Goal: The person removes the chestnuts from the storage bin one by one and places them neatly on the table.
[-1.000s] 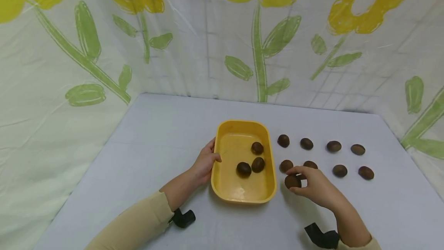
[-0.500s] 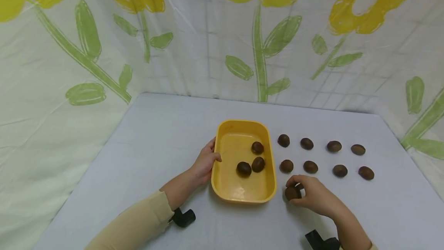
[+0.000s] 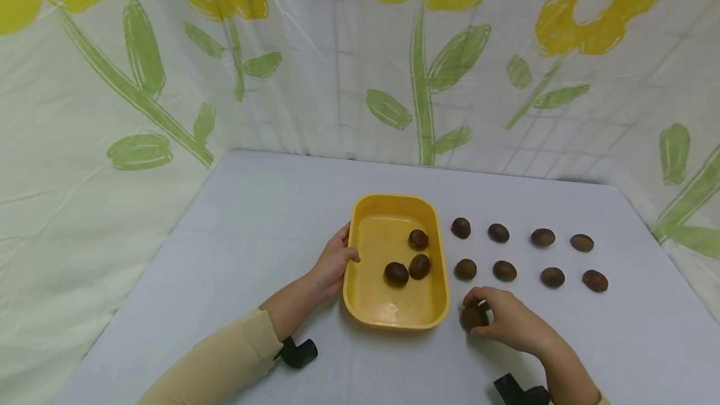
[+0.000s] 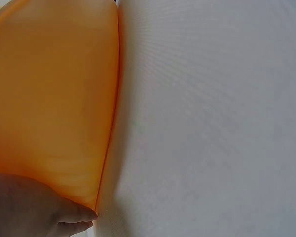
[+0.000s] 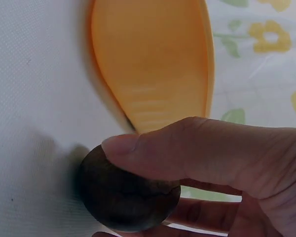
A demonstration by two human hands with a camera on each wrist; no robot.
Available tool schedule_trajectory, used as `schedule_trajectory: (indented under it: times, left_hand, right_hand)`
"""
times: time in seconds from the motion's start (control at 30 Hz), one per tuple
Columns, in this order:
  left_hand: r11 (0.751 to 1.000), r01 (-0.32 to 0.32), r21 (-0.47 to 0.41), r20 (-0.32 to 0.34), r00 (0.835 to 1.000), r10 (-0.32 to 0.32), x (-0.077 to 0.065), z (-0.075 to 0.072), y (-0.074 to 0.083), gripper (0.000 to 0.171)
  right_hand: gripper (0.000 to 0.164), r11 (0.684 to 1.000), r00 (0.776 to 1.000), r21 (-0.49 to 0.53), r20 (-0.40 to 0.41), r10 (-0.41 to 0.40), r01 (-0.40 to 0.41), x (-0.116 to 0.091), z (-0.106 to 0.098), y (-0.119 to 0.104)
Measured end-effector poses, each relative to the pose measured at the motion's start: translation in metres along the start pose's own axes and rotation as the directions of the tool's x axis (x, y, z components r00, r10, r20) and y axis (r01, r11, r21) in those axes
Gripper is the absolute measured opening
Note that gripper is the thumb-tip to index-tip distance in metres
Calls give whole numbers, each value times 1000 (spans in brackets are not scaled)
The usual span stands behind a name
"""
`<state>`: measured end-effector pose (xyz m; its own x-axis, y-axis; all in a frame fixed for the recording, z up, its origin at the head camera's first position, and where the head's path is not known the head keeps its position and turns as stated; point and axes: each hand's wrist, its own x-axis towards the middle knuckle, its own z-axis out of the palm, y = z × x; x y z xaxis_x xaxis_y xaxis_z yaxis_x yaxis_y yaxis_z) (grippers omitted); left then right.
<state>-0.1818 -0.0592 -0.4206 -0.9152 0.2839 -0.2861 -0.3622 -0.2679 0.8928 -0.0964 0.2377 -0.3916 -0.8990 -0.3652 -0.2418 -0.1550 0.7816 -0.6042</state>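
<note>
In the head view my left hand grips the left rim of a shallow yellow plastic tray, its thumb over the edge. The left wrist view shows the tray's outer wall and part of that hand. Inside the tray lie three dark brown egg-shaped objects. To the right of the tray, my right hand pinches another brown egg-shaped object between thumb and fingers, close over the white tabletop. In the right wrist view this object looks smooth and dark, with the thumb across its top.
Several similar brown egg-shaped objects lie in two rows right of the tray, just beyond my right hand. A white sheet with painted yellow flowers hangs behind the white table.
My right hand, holding the brown egg-shaped object, has come nearer to me and lower, away from the front row, uncovering an object there. My left hand and the tray stay in place.
</note>
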Motion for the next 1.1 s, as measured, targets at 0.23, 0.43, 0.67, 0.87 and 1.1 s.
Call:
schedule_trajectory:
  times: [0.23, 0.43, 0.67, 0.87, 1.1]
  left_hand:
    - [1000, -7, -13, 11, 1000, 7, 0, 0, 0, 81]
    - [1000, -13, -17, 16, 1000, 13, 0, 0, 0, 81]
    - [1000, -16, -14, 22, 1000, 17, 1, -1, -1, 82]
    - [1000, -17, -24, 23, 1000, 17, 1, -1, -1, 83]
    - [1000, -10, -16, 1, 1000, 10, 0, 0, 0, 82]
  right_hand:
    - [39, 999, 1000, -32, -15, 20, -20, -1, -1, -1]
    - [34, 999, 1000, -32, 2, -1, 2, -1, 1, 0]
    - [36, 999, 999, -40, -28, -19, 18, -2, 0, 0]
    - [37, 997, 994, -43, -91, 53, -57, -3, -3, -1]
    - [44, 992, 979, -78, -188, 83, -99, 1, -19, -10]
